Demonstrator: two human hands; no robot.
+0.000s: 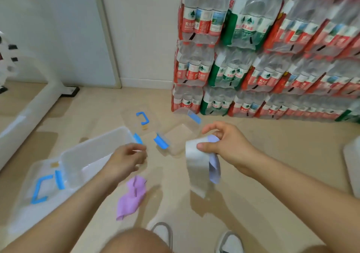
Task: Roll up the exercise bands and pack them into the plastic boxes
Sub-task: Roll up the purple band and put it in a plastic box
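Right hand (224, 147) is up over the floor (263, 175), thumb and curled fingers pinching the top of the grey band (195, 167), index finger lifted clear. The grey band hangs from that grip as a wide loop, and its bottom edge looks close to the floor; contact is not clear. The blue band (215, 172) is caught in the same grip, hanging just behind the grey one and partly hidden by it. Left hand (124, 162) hovers over the right end of the near box (87, 151), fingers curled in toward the thumb. It is too blurred to tell whether it pinches anything. The purple band (132, 196) lies crumpled on the floor below the left hand, unrolled, just beside the near box and outside it. The near box is open, and no band is visible inside. Its lid (21, 210), with a blue handle, lies flat to the left, touching the box. The far box (181, 136) is clear with blue latches, open, and sits between the hands farther out. Its lid (130, 120) lies on the floor left of it. Stacked water packs (272, 68) stand behind on the right. Shoes (162, 232) show at the bottom edge.
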